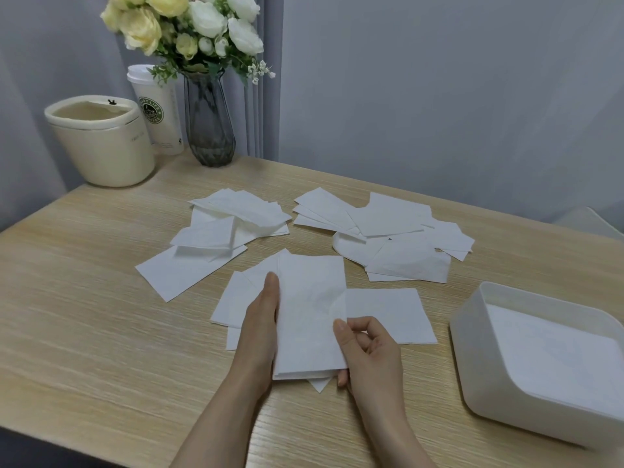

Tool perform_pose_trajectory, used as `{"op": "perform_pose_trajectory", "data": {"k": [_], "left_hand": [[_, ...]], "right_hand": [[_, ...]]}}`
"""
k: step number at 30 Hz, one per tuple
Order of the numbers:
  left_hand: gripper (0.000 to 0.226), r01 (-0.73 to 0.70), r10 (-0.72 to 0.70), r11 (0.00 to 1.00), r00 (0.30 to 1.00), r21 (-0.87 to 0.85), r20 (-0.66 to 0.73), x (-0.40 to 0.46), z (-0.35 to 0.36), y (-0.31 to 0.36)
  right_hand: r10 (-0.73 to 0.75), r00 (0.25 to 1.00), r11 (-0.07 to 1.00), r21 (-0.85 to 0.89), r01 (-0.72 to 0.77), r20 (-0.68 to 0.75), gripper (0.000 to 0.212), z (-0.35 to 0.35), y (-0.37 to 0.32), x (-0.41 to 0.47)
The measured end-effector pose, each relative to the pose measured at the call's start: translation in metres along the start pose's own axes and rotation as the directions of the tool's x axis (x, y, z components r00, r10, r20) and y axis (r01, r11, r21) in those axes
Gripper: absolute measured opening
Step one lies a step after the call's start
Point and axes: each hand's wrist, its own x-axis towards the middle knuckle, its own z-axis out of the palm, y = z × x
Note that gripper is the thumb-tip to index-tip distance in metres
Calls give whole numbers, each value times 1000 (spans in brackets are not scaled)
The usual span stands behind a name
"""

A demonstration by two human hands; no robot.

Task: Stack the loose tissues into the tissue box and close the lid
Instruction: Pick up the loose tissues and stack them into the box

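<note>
Head view: tissue stack [309,315] lies between both hands, long axis running away from the person.
Left hand [261,319]: fingers straight, pressed against stack's left edge.
Right hand [363,346]: grip pinches stack's near right corner.
Tissue box [472,359]: right of stack, nearer right hand, lidless, part filled.
Loose tissues [233,224]: scattered on table [84,298].
Writing: cup [158,113] logo unreadable.

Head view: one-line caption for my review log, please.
Both hands square a small tissue stack on the wooden table; open tissue box waits at right.

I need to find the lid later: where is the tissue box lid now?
In the head view, the lid lies right of centre, mostly buried under the right-hand pile of loose tissues, beyond the open tissue box.
</note>
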Motion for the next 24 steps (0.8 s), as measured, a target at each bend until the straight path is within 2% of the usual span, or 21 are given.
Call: {"op": "perform_pose_trajectory", "data": {"k": [4, 7, 9, 10, 12, 15, 20, 24], "left_hand": [[20, -54, 53, 997, 998, 48, 21, 1, -2, -3], [22, -67, 65, 995, 998, 73, 28, 2, -3, -5], [23, -75, 74, 995, 997, 71, 25, 2, -3, -5], [23, -77, 76, 995, 997, 63, 24, 2, -3, -5], [23, -77, 76, 996, 997, 49, 27, 3, -4, -5], [24, -71, 69, 997, 995, 32, 71, 2, -4, -5], [22, -76, 72, 997, 992, 34, 99, 0, -3, -5], [22, -94, 91, 995, 994, 45, 61, 1, -2, -7]], "right_hand": [[-6, 1000, 1000, -1, 6, -6, 21, 0, 2, 0], [5, 1000, 1000, -2, -5, -5, 20, 0, 3, 1], [-12, 1000, 1000, 5, 12, -21, 11, 0, 3, -1], [-44, 998, 999, -16, 44, -43, 7, 0, 3, -1], [-152, 985, 980, -141, 140, -78, 20, 1, 4, -3], [-263, 965, 920, -307, 244, -21, 33, 2, 3, -2], [-208, 977, 906, -366, 214, 55, 41, 2, 8, -3], [-155, 987, 946, -281, 162, 45, 43, 3, 6, -6]]}}
